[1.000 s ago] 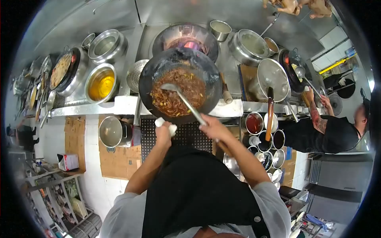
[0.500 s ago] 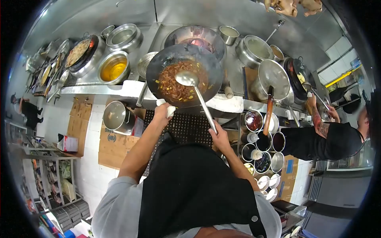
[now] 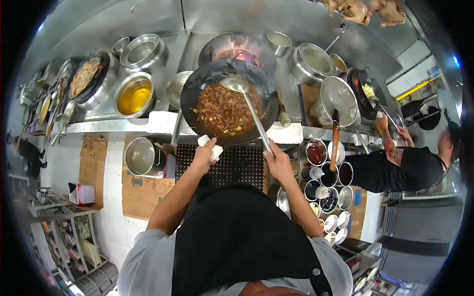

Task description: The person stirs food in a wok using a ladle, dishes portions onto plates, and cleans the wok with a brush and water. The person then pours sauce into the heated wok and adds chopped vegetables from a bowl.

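A dark wok [image 3: 190, 93] sits over the burner in front of me, holding shredded brown food [image 3: 217, 109] with yellow-green pieces. My left hand [image 3: 204, 155] is closed around a folded white cloth [image 3: 215, 151] at the wok's near left rim; whether the cloth wraps the rim is hidden. My right hand [image 3: 277, 160] grips the end of a long metal ladle [image 3: 254, 113]. The ladle's bowl lies over the far part of the food.
A pot of yellow oil [image 3: 133, 97] and a perforated skimmer [image 3: 177, 89] are at left. A strainer with a wooden handle [image 3: 335, 133] and sauce containers [image 3: 316, 152] are at right. A co-worker [image 3: 410, 165] holds a utensil at another wok.
The ladle's bowl has swept across the food and now lies toward the back of the wok. Its handle slants more toward the right than a second ago, and my right hand has moved right.
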`<state>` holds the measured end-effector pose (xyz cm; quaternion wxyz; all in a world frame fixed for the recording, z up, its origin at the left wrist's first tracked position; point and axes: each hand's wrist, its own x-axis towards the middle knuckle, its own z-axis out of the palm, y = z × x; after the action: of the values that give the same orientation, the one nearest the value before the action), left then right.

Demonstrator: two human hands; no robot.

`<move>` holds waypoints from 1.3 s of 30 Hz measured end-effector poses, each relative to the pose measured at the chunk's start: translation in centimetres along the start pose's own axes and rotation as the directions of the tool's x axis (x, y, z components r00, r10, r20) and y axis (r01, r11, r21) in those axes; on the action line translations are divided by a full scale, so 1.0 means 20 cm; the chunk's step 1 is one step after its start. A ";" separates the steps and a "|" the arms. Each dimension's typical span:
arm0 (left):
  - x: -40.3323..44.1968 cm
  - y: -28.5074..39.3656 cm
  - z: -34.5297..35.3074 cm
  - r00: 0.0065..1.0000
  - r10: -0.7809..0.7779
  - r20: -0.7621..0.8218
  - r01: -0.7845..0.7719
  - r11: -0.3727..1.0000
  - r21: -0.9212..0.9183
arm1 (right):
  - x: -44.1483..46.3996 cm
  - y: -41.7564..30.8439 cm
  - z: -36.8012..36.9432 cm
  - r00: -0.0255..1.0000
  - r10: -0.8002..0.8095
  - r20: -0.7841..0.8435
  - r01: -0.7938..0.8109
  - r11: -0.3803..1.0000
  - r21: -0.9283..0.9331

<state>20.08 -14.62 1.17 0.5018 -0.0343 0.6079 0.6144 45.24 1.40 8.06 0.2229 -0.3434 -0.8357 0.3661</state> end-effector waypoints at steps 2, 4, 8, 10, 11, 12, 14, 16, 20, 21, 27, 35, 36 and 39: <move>-0.04 0.05 -0.03 0.995 -0.079 0.064 0.077 0.997 0.026 | 0.00 -0.10 0.04 0.995 0.088 0.048 -0.084 0.992 -0.096; -0.04 0.07 -0.11 0.981 -0.126 0.150 0.127 0.992 0.007 | 0.03 -0.11 0.14 0.976 0.200 0.089 -0.176 0.958 -0.227; -0.05 0.11 -0.27 0.951 -0.173 0.255 0.205 0.973 -0.106 | 0.04 -0.13 0.19 0.981 0.013 -0.194 -0.048 0.983 -0.177; -0.04 0.09 -0.38 0.940 -0.188 0.283 0.208 0.977 -0.042 | -0.03 -0.29 0.04 0.906 0.014 -0.423 -0.101 0.978 -0.184; -0.01 0.05 -0.46 0.937 -0.178 0.300 0.179 0.984 0.026 | -0.11 -0.29 -0.02 0.858 0.099 -0.504 -0.155 0.985 -0.071; 0.00 0.03 -0.50 0.939 -0.186 0.290 0.149 0.978 0.146 | -0.26 -0.25 -0.07 0.823 0.276 -0.497 -0.317 0.949 0.003; 0.05 -0.03 -0.66 0.927 -0.093 0.363 -0.103 0.869 0.484 | -0.62 -0.12 -0.12 0.688 0.488 -0.537 -0.519 0.848 0.105; 0.10 -0.09 -0.70 0.856 -0.062 0.512 -0.340 0.680 0.650 | -1.11 0.14 -0.03 0.505 0.737 -0.449 -0.774 0.617 0.141; 0.08 -0.13 -0.60 0.878 -0.053 0.476 -0.397 0.474 0.786 | -2.19 0.50 -0.06 -0.172 0.942 -0.289 -0.757 0.061 0.651; 0.10 -0.17 -0.60 0.874 -0.076 0.479 -0.400 0.444 0.801 | -2.35 0.57 -0.18 -0.277 0.898 -0.341 -0.704 0.051 0.708; 0.33 -0.60 -0.73 0.899 -0.226 0.375 -0.311 0.273 0.910 | -2.58 1.16 -1.02 -0.224 0.830 -0.511 -0.346 0.422 0.838; 0.10 -0.94 -0.68 0.920 -0.288 0.266 -0.267 0.036 0.963 | -2.44 1.73 -1.40 -0.080 0.865 -0.496 -0.726 0.290 0.623; 0.07 -0.96 -0.66 0.915 -0.296 0.272 -0.283 0.006 0.959 | -2.45 1.71 -1.42 0.057 0.887 -0.458 -0.807 0.311 0.501; 0.02 -1.04 -0.62 0.900 -0.320 0.294 -0.335 -0.080 0.939 | -2.52 1.56 -1.31 0.234 0.626 -0.744 -0.886 0.453 0.103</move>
<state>26.48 -29.14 -17.22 0.4786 0.4874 0.7291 -0.0426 107.86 -8.22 -5.33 0.2429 -0.8508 -0.4510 0.1169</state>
